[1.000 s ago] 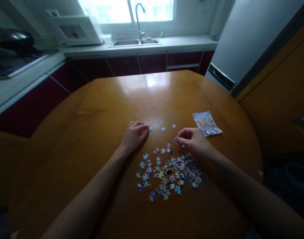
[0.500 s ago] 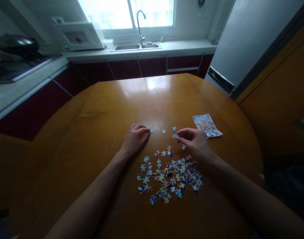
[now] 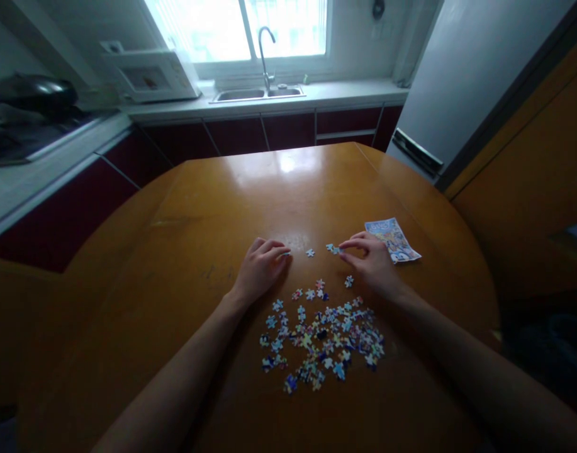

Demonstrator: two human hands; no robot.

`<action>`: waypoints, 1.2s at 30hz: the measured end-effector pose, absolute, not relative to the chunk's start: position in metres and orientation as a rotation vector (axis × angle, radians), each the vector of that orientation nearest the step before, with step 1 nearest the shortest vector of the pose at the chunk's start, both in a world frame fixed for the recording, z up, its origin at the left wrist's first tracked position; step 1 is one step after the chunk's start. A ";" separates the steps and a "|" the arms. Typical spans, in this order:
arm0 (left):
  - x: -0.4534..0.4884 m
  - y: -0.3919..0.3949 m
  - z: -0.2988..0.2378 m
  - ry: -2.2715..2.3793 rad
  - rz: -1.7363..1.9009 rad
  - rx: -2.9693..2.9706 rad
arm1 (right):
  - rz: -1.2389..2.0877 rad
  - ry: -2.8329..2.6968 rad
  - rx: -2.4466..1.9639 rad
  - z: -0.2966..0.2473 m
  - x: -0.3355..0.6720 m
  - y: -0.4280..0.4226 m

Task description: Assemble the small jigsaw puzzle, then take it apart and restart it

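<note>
My left hand [image 3: 262,269] rests on the table, its fingers closed on a small light-blue jigsaw puzzle piece mostly hidden under the fingertips. Between thumb and forefinger, my right hand [image 3: 370,261] pinches another pale-blue puzzle piece [image 3: 336,250]. That piece is right up against a loose puzzle piece [image 3: 330,247]; whether the two interlock I cannot tell. One single puzzle piece [image 3: 310,253] lies between my hands. Below my right hand sits another lone piece [image 3: 349,281]. A loose spread of mixed-colour puzzle pieces [image 3: 323,340] covers the table between my forearms.
A creased picture sheet [image 3: 392,240] lies just beyond my right hand on the round-ended wooden table [image 3: 212,207]. Past the table run a counter with a sink [image 3: 241,95], a microwave [image 3: 151,75] and a stove [image 3: 43,135]. A fridge [image 3: 462,82] stands at the right.
My right hand has moved slightly away from me, bringing its puzzle piece up against the loose one. The left fingers now cover more of their piece. The view has tilted a little.
</note>
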State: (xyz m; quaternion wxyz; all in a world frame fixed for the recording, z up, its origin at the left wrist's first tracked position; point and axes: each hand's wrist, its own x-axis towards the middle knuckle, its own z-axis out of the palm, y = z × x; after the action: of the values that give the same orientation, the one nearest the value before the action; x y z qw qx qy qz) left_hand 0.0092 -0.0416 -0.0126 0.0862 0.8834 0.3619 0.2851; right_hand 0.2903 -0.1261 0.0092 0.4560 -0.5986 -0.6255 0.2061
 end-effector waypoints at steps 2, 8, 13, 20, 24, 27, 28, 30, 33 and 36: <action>0.012 -0.043 -0.011 1.080 0.838 2.634 | 0.472 -1.563 -1.512 0.009 0.292 -0.116; 0.010 -0.042 -0.012 1.075 0.830 2.580 | 0.499 -1.688 -1.611 0.003 0.286 -0.087; 0.008 -0.041 -0.015 1.076 0.846 2.554 | 0.550 -1.746 -1.643 -0.010 0.284 -0.078; 0.008 -0.041 -0.014 1.098 0.853 2.526 | 0.570 -1.782 -1.600 -0.021 0.290 -0.074; 0.008 -0.042 -0.014 1.097 0.868 2.518 | 0.531 -1.755 -1.560 -0.019 0.295 -0.078; 0.007 -0.041 -0.015 1.093 0.874 2.515 | 0.454 -1.781 -1.530 -0.018 0.297 -0.084; 0.007 -0.041 -0.016 1.092 0.872 2.516 | 0.445 -1.801 -1.520 -0.017 0.297 -0.086; 0.007 -0.041 -0.016 1.090 0.867 2.520 | 0.448 -1.850 -1.506 -0.016 0.294 -0.088; 0.006 -0.042 -0.015 1.092 0.862 2.516 | 0.459 -1.902 -1.497 -0.014 0.290 -0.089; 0.007 -0.043 -0.013 1.084 0.856 2.514 | 0.463 -1.926 -1.480 -0.014 0.291 -0.087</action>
State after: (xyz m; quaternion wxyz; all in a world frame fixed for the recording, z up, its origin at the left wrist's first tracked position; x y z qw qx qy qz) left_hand 0.0071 -0.0430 -0.0130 0.1360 0.8683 0.3743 0.2957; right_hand 0.2907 -0.0875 -0.0144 0.3280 -0.5654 -0.7359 0.1768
